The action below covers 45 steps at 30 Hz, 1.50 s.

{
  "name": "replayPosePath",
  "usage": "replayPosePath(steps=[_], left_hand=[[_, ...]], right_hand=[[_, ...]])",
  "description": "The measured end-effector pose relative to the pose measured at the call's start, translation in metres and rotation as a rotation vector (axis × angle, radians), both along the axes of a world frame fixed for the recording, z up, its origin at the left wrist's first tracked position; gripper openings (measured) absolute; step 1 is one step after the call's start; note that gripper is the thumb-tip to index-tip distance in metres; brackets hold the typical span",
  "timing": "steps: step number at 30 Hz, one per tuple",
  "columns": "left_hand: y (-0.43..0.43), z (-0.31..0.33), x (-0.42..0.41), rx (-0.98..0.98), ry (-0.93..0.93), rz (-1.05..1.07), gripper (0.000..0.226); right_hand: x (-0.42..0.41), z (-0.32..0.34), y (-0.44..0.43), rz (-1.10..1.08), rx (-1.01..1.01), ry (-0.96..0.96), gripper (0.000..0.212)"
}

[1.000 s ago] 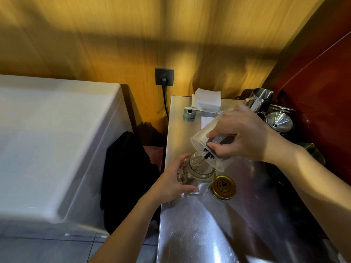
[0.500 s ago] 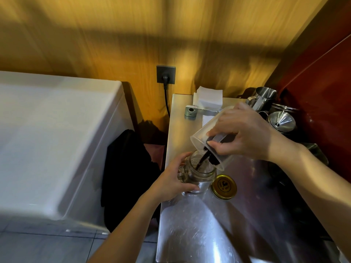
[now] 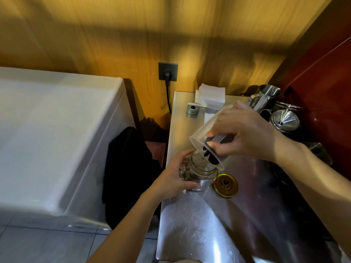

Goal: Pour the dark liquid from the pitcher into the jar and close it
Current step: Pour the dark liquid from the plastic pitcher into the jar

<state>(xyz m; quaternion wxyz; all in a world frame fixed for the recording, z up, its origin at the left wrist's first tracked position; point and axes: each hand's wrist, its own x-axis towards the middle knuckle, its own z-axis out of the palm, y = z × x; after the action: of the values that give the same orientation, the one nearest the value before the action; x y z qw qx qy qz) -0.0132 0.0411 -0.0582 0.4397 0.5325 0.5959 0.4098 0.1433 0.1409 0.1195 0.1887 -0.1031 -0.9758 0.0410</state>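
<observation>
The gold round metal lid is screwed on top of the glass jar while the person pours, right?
Not quite. The head view shows the gold round metal lid lying on the steel counter beside the open glass jar while the person pours.

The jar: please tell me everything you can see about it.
The jar is clear glass with a side handle, a raised emblem on its wall and a threaded neck. It stands upright and open near the left edge of the steel table. The left hand grips it at the handle side. The tilted pitcher in the right hand has its rim over the mouth. The gold lid lies beside it.
</observation>
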Motion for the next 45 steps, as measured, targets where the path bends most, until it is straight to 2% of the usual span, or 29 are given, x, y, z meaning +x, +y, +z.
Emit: replayPosePath(steps=[36, 41, 45], left_hand=[[0.0020, -0.0057, 0.0007, 0.013, 0.011, 0.015, 0.090], [0.0018, -0.0038, 0.0013, 0.019, 0.023, 0.017, 0.089], [0.0022, -0.0022, 0.0012, 0.007, 0.028, 0.011, 0.090]], right_hand=[[-0.0048, -0.0037, 0.0014, 0.031, 0.084, -0.004, 0.022], [-0.0037, -0.0007, 0.0024, 0.036, 0.064, 0.014, 0.034], [-0.0060, -0.0039, 0.0000, 0.031, 0.118, -0.010, 0.021]])
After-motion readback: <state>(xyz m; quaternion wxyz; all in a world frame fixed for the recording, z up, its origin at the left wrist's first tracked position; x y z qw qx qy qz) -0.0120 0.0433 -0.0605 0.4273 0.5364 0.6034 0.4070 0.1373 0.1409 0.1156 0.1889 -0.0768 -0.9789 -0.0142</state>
